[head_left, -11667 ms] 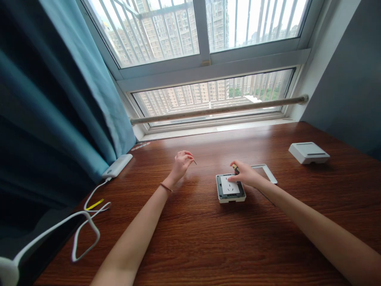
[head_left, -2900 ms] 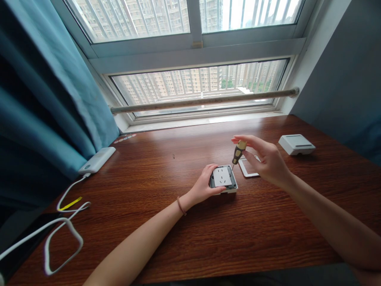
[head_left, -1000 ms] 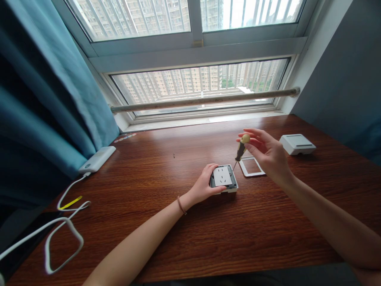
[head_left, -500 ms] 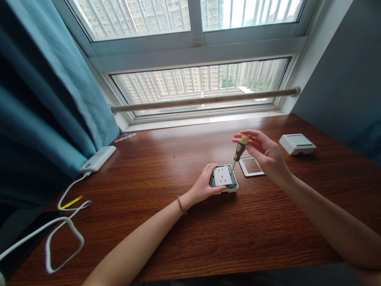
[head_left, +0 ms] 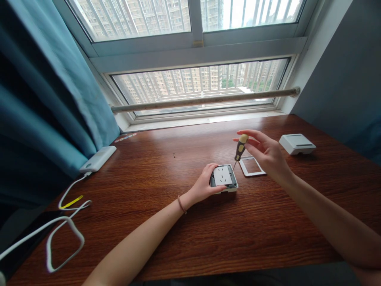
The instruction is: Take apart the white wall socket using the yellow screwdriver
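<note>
A wall socket with a white face and an exposed grey surround lies on the brown wooden table. My left hand is closed around its left side, with the thumb along the near edge. My right hand pinches the yellow end of a screwdriver between thumb and fingers. The screwdriver tilts, its tip down at the right side of the socket; whether it sits in a screw is too small to tell. Just right of the socket lies a white cover frame, partly behind my right hand.
A white box stands at the right rear of the table. Farther left lies a small screw. By the curtain is a white power bank with a looped white cable and a yellow strip.
The fingers of my right hand have shifted slightly on the screwdriver handle, and its top leans a touch to the left. My left hand and the socket stay in place.
</note>
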The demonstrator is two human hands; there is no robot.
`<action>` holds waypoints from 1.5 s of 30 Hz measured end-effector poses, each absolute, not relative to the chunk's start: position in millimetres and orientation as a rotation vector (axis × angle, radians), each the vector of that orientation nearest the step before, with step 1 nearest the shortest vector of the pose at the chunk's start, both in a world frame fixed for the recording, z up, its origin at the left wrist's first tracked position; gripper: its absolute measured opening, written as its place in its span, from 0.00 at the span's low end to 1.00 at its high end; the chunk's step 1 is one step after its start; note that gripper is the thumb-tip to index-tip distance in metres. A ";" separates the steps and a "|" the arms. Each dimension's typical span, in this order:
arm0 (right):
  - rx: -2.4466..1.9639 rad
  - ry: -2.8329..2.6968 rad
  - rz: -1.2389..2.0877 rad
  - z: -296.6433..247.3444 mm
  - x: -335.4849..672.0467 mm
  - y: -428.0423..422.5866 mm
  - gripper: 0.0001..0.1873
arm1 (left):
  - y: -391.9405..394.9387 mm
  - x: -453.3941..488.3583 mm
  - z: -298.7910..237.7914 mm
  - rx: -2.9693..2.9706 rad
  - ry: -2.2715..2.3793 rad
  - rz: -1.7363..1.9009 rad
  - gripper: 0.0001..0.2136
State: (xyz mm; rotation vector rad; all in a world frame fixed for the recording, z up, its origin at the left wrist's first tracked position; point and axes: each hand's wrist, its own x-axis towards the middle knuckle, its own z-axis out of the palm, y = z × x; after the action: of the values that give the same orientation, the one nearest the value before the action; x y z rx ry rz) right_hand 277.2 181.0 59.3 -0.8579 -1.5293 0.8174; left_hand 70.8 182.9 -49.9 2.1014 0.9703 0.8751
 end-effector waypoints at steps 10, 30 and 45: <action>-0.957 -1.526 0.634 49.5 282.2 188.4 0.14 | 182.4 71.1 -49.4 2.081 0.979 0.872 0.32; -0.893 -1.567 0.713 53.9 280.1 184.5 0.16 | 182.2 70.7 -49.3 2.083 0.982 0.876 0.32; -0.868 -1.530 0.752 52.3 273.6 179.1 0.13 | 182.4 71.1 -49.9 2.085 0.988 0.869 0.33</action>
State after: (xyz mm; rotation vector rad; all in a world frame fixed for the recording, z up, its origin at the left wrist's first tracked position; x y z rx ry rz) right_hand 273.6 179.1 52.3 -0.8682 -1.5297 0.7515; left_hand 71.1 182.4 -49.9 2.0854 0.9879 0.8688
